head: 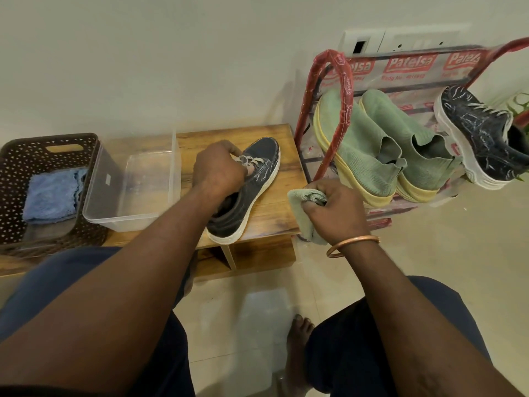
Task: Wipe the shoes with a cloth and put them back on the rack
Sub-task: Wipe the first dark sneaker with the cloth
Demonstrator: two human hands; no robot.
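A dark blue sneaker point(257, 179) with a white sole lies on the low wooden bench point(274, 219), toe pointing away from me. My left hand point(219, 167) grips it at the laces and tongue. To the right of the bench my right hand point(336, 210) holds a bunched pale green cloth point(300, 202), apart from the sneaker. The red shoe rack point(332, 90) stands at the right. It carries two green sock-style shoes point(380, 147) and the matching dark sneaker point(481, 136).
A clear plastic tub point(128, 207) sits on the bench left of the sneaker. Further left is a brown perforated basket point(17, 167) with a folded blue cloth point(51, 193) inside. My knees and a bare foot point(297, 339) are over the tiled floor below. A wall runs behind everything.
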